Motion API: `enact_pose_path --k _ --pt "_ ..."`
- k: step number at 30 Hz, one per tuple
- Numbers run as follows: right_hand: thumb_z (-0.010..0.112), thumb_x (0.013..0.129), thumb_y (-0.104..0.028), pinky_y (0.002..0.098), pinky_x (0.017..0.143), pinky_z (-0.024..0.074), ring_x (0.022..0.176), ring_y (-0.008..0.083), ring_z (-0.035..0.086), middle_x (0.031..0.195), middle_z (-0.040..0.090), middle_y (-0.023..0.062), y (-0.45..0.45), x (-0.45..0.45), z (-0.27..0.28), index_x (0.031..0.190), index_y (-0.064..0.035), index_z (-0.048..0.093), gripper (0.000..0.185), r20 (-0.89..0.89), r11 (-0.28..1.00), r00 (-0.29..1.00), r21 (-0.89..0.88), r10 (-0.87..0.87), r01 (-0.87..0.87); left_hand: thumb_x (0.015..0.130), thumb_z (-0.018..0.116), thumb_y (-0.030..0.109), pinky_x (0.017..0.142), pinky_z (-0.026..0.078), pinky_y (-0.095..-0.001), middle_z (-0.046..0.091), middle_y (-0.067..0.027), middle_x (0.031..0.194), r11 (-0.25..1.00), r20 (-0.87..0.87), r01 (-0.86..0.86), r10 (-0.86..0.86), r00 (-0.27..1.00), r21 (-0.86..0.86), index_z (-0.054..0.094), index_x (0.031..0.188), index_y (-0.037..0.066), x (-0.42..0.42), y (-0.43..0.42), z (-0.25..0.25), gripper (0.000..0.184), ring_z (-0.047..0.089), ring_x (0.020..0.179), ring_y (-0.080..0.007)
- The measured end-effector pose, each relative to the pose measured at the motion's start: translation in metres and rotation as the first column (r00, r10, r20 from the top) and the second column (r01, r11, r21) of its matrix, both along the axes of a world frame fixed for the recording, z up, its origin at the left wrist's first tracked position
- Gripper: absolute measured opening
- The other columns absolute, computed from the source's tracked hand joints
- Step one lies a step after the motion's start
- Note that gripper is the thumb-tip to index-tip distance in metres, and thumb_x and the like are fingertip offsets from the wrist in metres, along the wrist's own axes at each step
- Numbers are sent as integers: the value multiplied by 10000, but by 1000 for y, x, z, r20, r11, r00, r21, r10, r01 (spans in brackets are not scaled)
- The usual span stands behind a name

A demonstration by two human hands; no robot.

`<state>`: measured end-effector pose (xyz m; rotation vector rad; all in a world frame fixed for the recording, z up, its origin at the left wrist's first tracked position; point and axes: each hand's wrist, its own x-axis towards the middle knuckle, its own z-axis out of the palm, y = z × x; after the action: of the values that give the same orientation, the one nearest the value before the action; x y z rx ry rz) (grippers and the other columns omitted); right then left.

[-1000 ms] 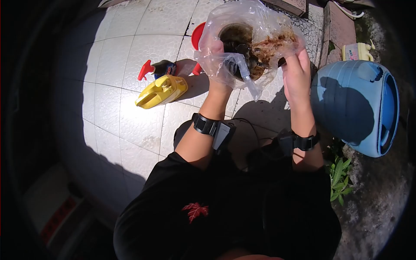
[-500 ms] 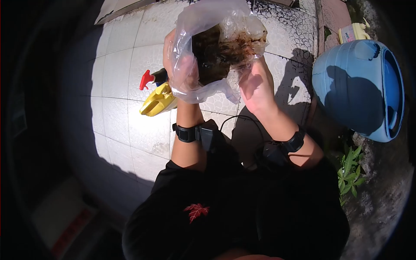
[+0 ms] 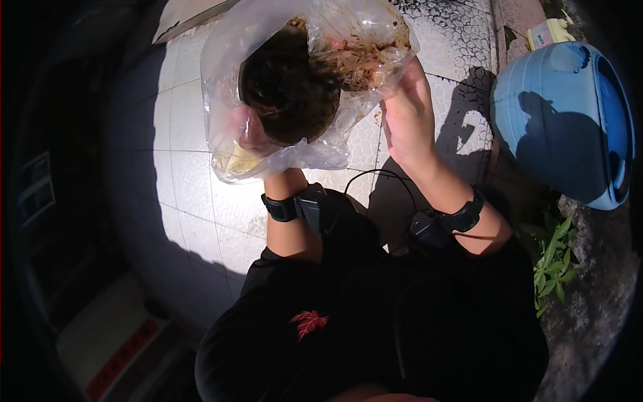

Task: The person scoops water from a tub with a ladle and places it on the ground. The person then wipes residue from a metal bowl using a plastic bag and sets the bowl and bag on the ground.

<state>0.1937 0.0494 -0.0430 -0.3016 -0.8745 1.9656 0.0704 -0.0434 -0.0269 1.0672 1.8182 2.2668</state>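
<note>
The person is holding a clear plastic bag up at 12 o'clock of the view, over the tiled floor, with a dark round thing showing within its folds. At between 7 and 8 o'clock of that thing, the left hand is showing through the film, its fingers curling around bag and edge together. The right hand is gripping the bag's stained side at about 4 o'clock, though the film is partly hiding its fingers, so how tightly they are closing one cannot tell. The film is looking thin and slick, so good handling is probably calling for supporting the weight from beneath, gripping gathered folds rather than one layer, and leaving the soiled side facing away from the wrists. The blue barrel is lying well apart, between 2 and 3 o'clock.
</note>
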Motion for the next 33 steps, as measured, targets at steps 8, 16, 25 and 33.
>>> enact_pose_path --k 8,16,25,33 --pt "514 925 -111 245 851 412 943 98 514 1085 553 44 4 3 6 1263 7 407 374 180 938 982 330 53 -111 801 600 362 805 430 -288 590 -103 1006 999 -60 -27 26 998 -17 560 1065 -28 3 3 7 473 555 902 -183" --pt "499 878 -65 346 895 404 1040 263 521 1147 530 172 -6 -5 -7 1244 31 421 385 280 915 941 297 190 -274 791 617 346 769 439 -282 605 -102 964 997 -160 -41 31 987 -63 576 1035 -33 15 17 6 452 565 858 -182" --pt "455 900 -231 301 983 374 1156 143 463 1305 443 71 -6 -1 -28 1374 -24 297 541 275 866 881 224 384 -447 722 616 115 703 465 -284 625 -151 818 987 -272 1 -46 961 -161 608 894 -46 7 31 -7 235 600 723 -230" --pt "396 953 -332 309 905 455 1074 152 541 1198 523 46 1 5 -46 1304 -73 398 437 134 891 898 -247 420 -380 747 648 146 750 482 -309 632 -136 921 933 -203 58 -137 970 -355 585 970 7 12 37 3 270 629 829 -256"
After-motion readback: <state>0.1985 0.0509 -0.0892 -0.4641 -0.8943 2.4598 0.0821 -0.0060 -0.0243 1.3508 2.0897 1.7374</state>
